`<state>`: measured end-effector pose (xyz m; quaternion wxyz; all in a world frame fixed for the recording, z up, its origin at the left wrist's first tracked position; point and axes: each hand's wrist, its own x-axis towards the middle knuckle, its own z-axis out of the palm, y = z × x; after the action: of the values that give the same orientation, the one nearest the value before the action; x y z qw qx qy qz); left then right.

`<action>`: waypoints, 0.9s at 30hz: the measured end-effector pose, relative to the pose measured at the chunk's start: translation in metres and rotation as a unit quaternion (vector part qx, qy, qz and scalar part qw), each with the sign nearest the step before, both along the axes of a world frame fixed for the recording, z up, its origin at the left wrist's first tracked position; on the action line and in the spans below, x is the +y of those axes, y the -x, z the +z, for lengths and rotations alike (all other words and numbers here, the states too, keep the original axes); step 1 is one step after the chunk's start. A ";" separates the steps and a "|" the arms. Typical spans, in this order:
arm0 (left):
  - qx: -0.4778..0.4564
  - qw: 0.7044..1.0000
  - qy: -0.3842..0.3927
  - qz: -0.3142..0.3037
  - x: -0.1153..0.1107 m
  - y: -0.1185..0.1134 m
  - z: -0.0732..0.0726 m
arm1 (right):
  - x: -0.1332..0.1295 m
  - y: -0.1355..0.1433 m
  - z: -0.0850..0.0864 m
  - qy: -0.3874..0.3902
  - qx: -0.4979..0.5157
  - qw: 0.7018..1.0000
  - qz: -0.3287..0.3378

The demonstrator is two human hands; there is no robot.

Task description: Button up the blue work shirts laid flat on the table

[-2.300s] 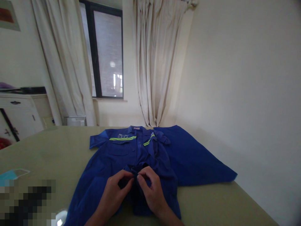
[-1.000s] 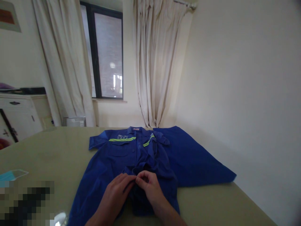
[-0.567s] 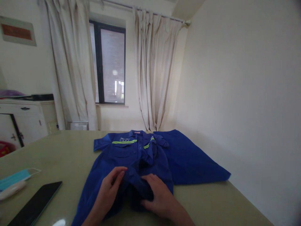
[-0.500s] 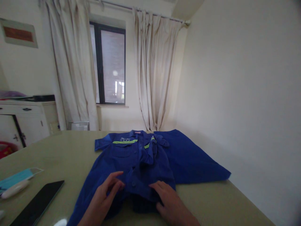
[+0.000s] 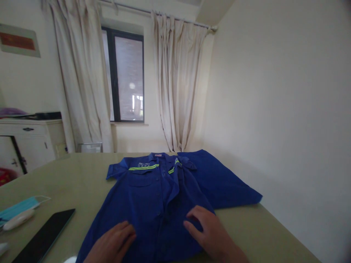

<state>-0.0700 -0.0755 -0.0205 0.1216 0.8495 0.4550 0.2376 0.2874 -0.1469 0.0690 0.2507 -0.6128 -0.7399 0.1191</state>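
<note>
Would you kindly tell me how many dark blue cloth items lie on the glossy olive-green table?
2: a dark blue short-sleeved shirt in the middle foreground and a plain dark blue cloth to the right. Another could be hidden underneath.

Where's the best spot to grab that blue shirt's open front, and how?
Probably pinch the blue shirt by the loose flap right of its opening, coming from above with the right hand: the flap looks folded back and raised, while the left panel lies flatter.
</note>
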 end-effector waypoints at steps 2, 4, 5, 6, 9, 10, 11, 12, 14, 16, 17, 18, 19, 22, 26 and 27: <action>-0.006 1.000 0.026 -0.013 0.014 -0.049 0.023 | 0.030 0.034 0.000 0.019 -0.019 0.999 -0.030; 0.004 0.999 0.053 -0.011 0.034 -0.088 0.034 | 0.063 0.064 -0.008 0.065 -0.069 0.993 -0.071; 0.006 0.997 0.073 -0.011 0.045 -0.102 0.036 | 0.077 0.076 -0.015 0.080 -0.090 0.990 -0.076; 0.004 0.996 0.089 -0.004 0.055 -0.111 0.035 | 0.090 0.085 -0.023 0.084 -0.100 0.988 -0.087; -0.023 0.993 0.113 -0.003 0.076 -0.115 0.026 | 0.111 0.094 -0.048 0.048 -0.065 0.990 -0.113; -0.039 0.993 0.115 -0.010 0.078 -0.112 0.022 | 0.114 0.092 -0.055 0.030 -0.036 0.992 -0.115; -0.058 0.992 0.115 -0.016 0.079 -0.108 0.018 | 0.115 0.089 -0.061 0.014 -0.003 0.994 -0.110; -0.074 0.991 0.114 -0.019 0.079 -0.105 0.016 | 0.116 0.085 -0.065 0.000 0.034 0.994 -0.099; -0.082 0.991 0.103 -0.013 0.075 -0.100 0.013 | 0.118 0.077 -0.068 -0.012 0.123 0.989 -0.076; -0.060 0.995 0.084 -0.004 0.069 -0.100 0.014 | 0.121 0.072 -0.067 0.002 0.242 0.968 -0.067; -0.045 0.996 0.076 -0.002 0.067 -0.101 0.016 | 0.123 0.071 -0.066 0.022 0.308 0.949 -0.066; -0.032 0.997 0.070 0.000 0.064 -0.102 0.018 | 0.124 0.070 -0.066 0.045 0.372 0.925 -0.061; -0.020 0.997 0.069 0.003 0.062 -0.103 0.020 | 0.124 0.070 -0.067 0.067 0.425 0.901 -0.052; 0.007 0.996 0.090 0.013 0.059 -0.104 0.025 | 0.121 0.072 -0.071 0.093 0.486 0.869 -0.012; 0.019 0.997 0.080 -0.006 0.056 -0.101 0.031 | 0.114 0.076 -0.077 0.092 0.451 0.886 0.053; 0.018 0.997 0.070 -0.008 0.055 -0.101 0.032 | 0.113 0.077 -0.076 0.087 0.435 0.894 0.053</action>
<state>0.0308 -0.0207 0.0114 0.1747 0.8468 0.4657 0.1885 0.2109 -0.0340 -0.0074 0.4868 -0.4792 -0.5745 0.4510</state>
